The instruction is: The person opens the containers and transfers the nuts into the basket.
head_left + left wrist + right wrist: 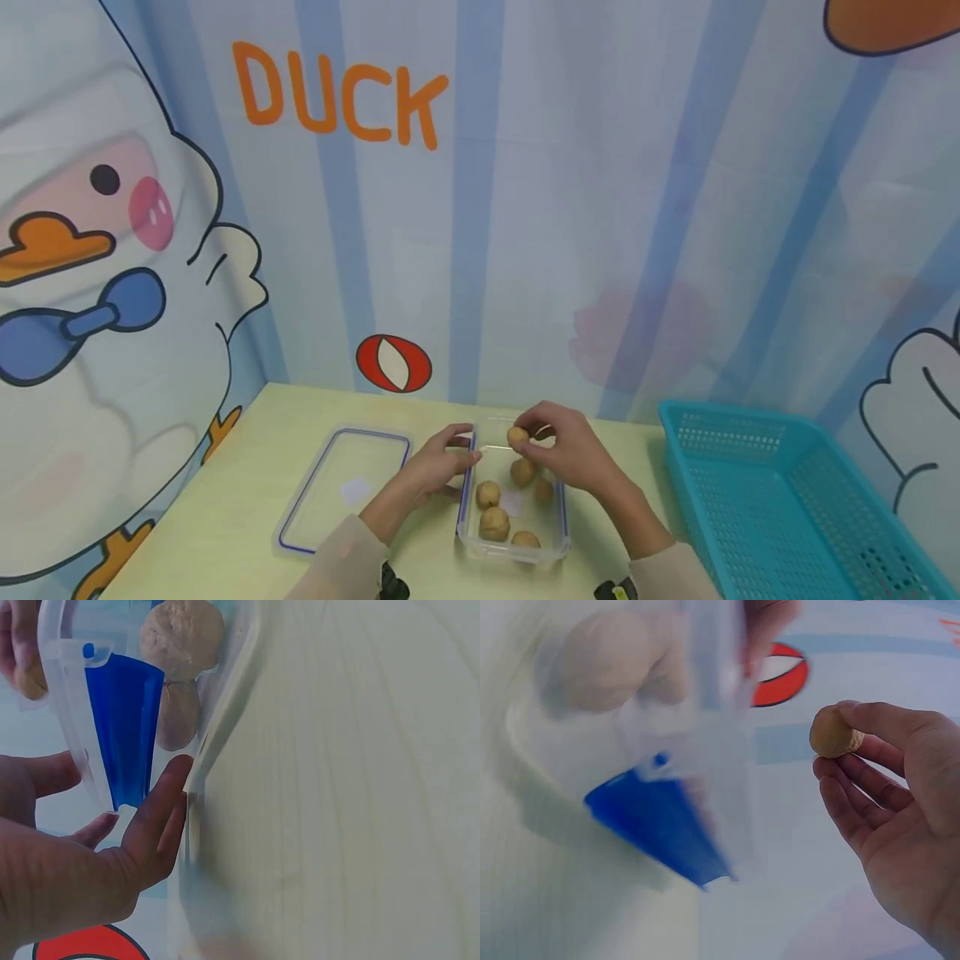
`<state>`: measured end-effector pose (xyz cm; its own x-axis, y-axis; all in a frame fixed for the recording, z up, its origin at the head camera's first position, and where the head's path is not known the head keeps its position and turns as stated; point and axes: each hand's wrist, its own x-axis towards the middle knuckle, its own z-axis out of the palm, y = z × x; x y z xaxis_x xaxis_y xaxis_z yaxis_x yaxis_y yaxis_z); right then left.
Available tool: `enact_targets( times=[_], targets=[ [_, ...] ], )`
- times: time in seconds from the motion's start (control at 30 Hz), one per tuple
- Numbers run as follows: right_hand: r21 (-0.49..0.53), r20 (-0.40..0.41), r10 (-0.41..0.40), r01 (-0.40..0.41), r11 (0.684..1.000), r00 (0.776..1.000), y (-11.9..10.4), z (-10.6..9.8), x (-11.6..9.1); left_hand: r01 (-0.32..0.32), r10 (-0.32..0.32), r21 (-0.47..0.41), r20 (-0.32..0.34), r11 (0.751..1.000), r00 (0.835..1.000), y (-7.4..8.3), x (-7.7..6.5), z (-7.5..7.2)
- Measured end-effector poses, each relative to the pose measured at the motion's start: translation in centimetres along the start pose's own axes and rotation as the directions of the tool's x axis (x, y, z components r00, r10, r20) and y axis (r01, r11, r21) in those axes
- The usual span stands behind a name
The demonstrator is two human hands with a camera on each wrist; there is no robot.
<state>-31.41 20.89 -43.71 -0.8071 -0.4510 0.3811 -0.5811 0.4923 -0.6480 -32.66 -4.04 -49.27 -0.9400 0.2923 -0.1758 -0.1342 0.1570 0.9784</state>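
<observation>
A clear plastic food box (517, 552) with blue side clips stands on the table, several round tan balls (494, 524) inside it. At the box's left side is my left hand (437, 463), gripping the wall with the thumb by the rim and the fingers outside. My right hand (566, 446) pinches one small tan ball (517, 437) between thumb and fingertips, over the far end of the box. The right wrist view shows this held ball (831, 733) apart from the box. What exactly the balls are, I cannot tell.
The box's lid (330, 475), clear with a blue seal, lies flat to the left. A turquoise plastic basket (795, 425) stands on the right. Behind the pale yellow table (225, 500) hangs a duck-print curtain (525, 208).
</observation>
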Motion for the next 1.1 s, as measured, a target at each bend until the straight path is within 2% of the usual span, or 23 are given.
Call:
enact_targets(
  times=[0.17,0.3,0.47,0.57,0.63,0.73,0.8,0.9,0.97,1.1],
  targets=[
    [0.002,-0.092,-0.023,0.024,1.0,0.996,-2.7,-2.0,-2.2,-0.006,0.006,-0.008,0.0,1.0,1.0,0.0,0.0,-0.1],
    [-0.005,-0.168,-0.028,0.027,1.0,0.985,-4.5,-3.9,-4.7,-0.016,0.016,-0.015,0.01,1.0,1.0,0.1,0.0,-0.1],
    [-0.045,-0.304,-0.063,0.051,0.998,0.951,-5.7,-6.6,-8.3,-0.016,0.016,-0.014,0.011,1.0,1.0,0.2,-0.2,0.0],
    [-0.09,-0.378,-0.045,0.012,0.996,0.925,-5.7,-8.5,-10.4,-0.013,0.013,-0.006,0.0,1.0,1.0,0.3,-0.2,0.1],
    [-0.128,-0.405,-0.002,-0.054,0.99,0.914,-5.4,-9.7,-11.7,-0.01,0.01,-0.001,-0.007,1.0,1.0,0.3,-0.2,0.1],
    [-0.194,-0.415,0.132,-0.229,0.954,0.9,-4.3,-11.4,-13.2,-0.01,0.01,0.004,-0.013,1.0,1.0,0.3,-0.1,0.0],
    [-0.226,-0.401,0.243,-0.352,0.908,0.883,-3.2,-12.4,-14.0,-0.009,0.009,0.004,-0.013,1.0,1.0,0.2,-0.1,-0.1],
    [-0.222,-0.336,0.418,-0.503,0.836,0.844,-1.4,-13.5,-14.9,-0.007,0.007,0.006,-0.008,1.0,1.0,0.0,-0.1,-0.2],
    [-0.208,-0.281,0.497,-0.557,0.804,0.821,-0.3,-14.1,-15.5,-0.005,0.005,0.006,-0.003,1.0,1.0,-0.1,-0.1,-0.2],
    [-0.219,-0.212,0.566,-0.603,0.767,0.797,1.1,-14.7,-16.4,-0.005,0.005,0.003,0.0,1.0,1.0,0.0,-0.2,-0.1]
  ],
)
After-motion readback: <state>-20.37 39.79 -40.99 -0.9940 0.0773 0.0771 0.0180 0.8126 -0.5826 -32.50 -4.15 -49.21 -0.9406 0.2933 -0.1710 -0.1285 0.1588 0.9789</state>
